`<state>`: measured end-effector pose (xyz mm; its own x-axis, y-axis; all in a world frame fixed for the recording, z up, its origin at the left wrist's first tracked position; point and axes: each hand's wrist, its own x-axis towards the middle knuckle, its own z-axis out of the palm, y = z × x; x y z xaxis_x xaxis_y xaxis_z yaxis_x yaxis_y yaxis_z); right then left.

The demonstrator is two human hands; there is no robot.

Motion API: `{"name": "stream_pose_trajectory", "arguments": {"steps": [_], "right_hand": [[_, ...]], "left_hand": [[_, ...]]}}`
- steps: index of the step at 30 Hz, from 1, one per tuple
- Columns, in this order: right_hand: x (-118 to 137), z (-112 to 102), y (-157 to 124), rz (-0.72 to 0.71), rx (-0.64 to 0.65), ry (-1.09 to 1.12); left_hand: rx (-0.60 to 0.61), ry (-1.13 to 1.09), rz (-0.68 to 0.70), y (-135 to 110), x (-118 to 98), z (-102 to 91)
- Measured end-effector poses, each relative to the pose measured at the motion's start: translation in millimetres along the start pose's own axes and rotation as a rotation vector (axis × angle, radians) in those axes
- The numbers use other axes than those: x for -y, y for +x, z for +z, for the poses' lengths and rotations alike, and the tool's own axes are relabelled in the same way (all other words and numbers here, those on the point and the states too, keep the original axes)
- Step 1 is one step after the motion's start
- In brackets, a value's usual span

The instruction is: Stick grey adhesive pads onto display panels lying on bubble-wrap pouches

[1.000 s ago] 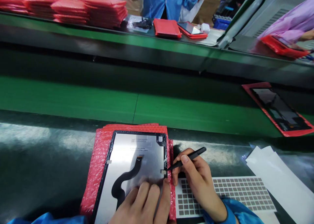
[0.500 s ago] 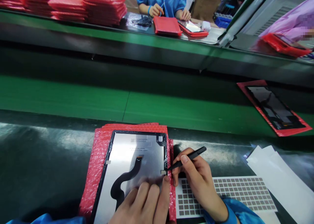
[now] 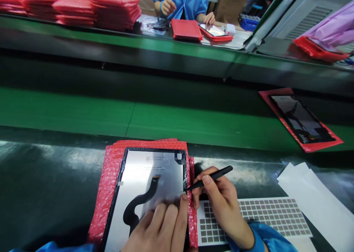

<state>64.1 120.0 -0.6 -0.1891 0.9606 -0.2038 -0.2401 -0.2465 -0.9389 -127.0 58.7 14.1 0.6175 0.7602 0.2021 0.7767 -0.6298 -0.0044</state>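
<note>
Tablet display panel (image 3: 152, 178), silver back, black flex cable (image 3: 139, 200), sits on red bubble-wrap bags (image 3: 106, 182) on the desk (image 3: 55, 171). Left hand (image 3: 157, 226) open, fingers pressing panel at 6 o'clock. Right hand (image 3: 224, 200) closed on black pointed tool (image 3: 214, 177), tip at panel's 3 o'clock edge. Grey-square pad sheet (image 3: 271, 217) just beside, 4 o'clock.

Left hand (image 3: 156, 228) flat, fingers spread; right hand (image 3: 224, 204) curled, pinching.

Passing room over dark bench (image 3: 49, 182), grid sheet (image 3: 273, 217) — right-side obstacle

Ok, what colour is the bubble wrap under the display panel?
The bubble wrap is red, best seen in the head view.
</note>
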Motion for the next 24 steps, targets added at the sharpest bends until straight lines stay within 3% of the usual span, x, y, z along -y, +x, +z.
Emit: {"name": "stream_pose_trajectory", "arguments": {"steps": [13,18,21,24], "right_hand": [[-5.3,-2.0,5.7,-0.053,-0.050,0.139],[-0.4,-1.3,8.5,-0.117,-0.075,0.171],[17.7,-7.1,-1.8,-0.183,-0.108,0.173],[38.2,-21.6,-24.2,-0.255,-0.161,0.135]], "left_hand": [[-0.050,-0.149,-0.077,7.0,2.8,-1.4],[-0.054,-0.228,-0.063,12.6,15.4,-18.4],[0.019,-0.290,-0.238,-2.1,43.4,-35.7],[0.201,-0.228,-0.599,-32.7,76.5,-44.5]]}}
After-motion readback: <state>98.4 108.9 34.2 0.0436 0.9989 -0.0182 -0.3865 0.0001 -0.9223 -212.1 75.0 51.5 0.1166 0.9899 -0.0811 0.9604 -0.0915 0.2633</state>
